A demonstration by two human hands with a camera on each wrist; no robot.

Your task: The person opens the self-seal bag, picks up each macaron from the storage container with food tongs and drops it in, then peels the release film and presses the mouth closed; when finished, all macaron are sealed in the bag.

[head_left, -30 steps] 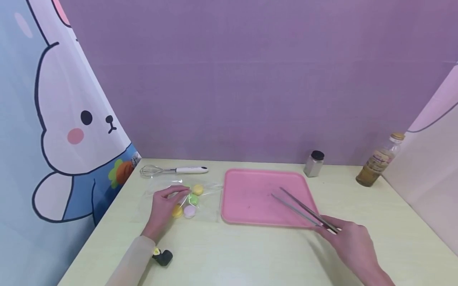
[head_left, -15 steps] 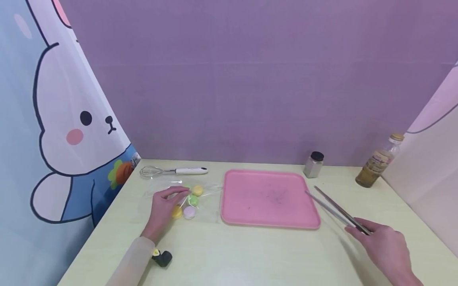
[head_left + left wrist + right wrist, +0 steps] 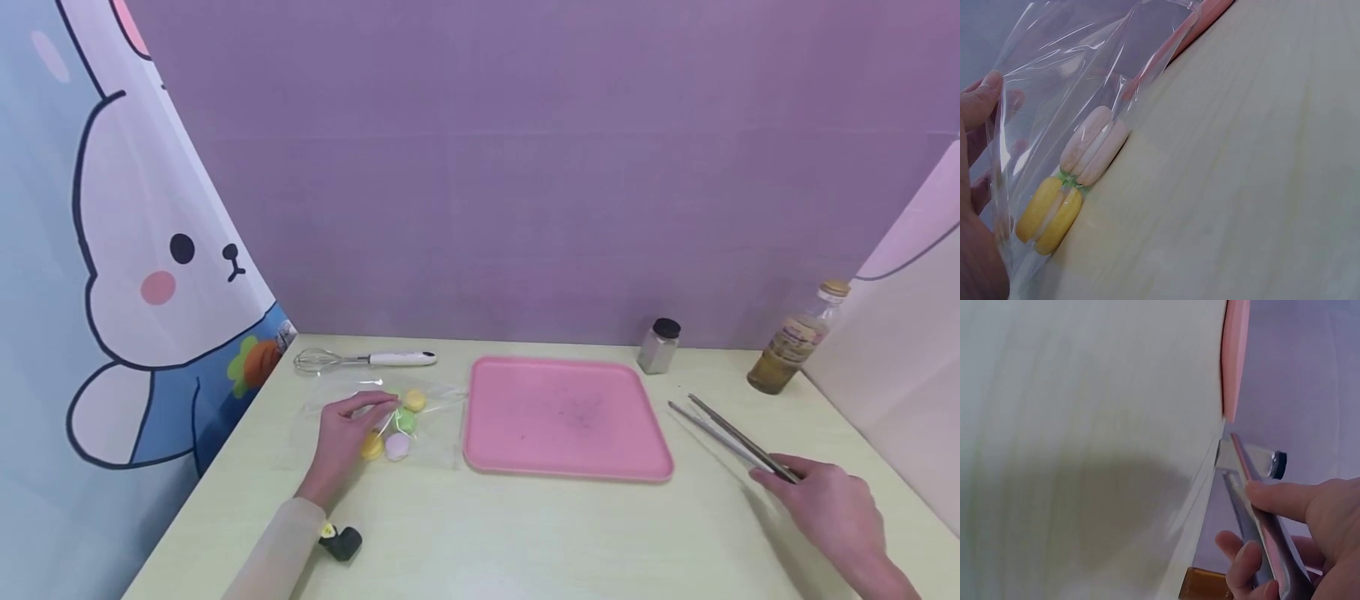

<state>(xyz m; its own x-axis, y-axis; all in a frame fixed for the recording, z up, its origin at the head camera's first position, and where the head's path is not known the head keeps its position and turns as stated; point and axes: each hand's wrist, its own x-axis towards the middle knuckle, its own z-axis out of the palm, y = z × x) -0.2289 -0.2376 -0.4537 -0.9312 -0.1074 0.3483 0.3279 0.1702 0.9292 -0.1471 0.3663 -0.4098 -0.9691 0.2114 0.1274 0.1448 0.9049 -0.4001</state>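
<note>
In the head view a clear plastic bag (image 3: pixel 442 433) lies left of the pink tray, with several yellow, green and lilac macarons (image 3: pixel 397 446) inside. My left hand (image 3: pixel 347 437) pinches the bag's film from above; the left wrist view shows the thumb against the lifted plastic, beside a yellow macaron (image 3: pixel 1049 215) and a pale pink one (image 3: pixel 1094 145). Metal tongs (image 3: pixel 738 437) are in my right hand (image 3: pixel 832 512), gripped between thumb and fingers. Their tips are slightly apart, with nothing between them, over the table right of the tray.
The pink tray (image 3: pixel 566 462) lies mid-table. A whisk (image 3: pixel 360 358) lies behind the bag. At the back right stand a small black-capped jar (image 3: pixel 658 348) and a corked bottle (image 3: pixel 793 342) of brown liquid. A small black object (image 3: pixel 345 543) is beside the left sleeve.
My right hand has carried the tongs from over the tray to the right, past its edge. My left hand and the bag stay where they were.
</note>
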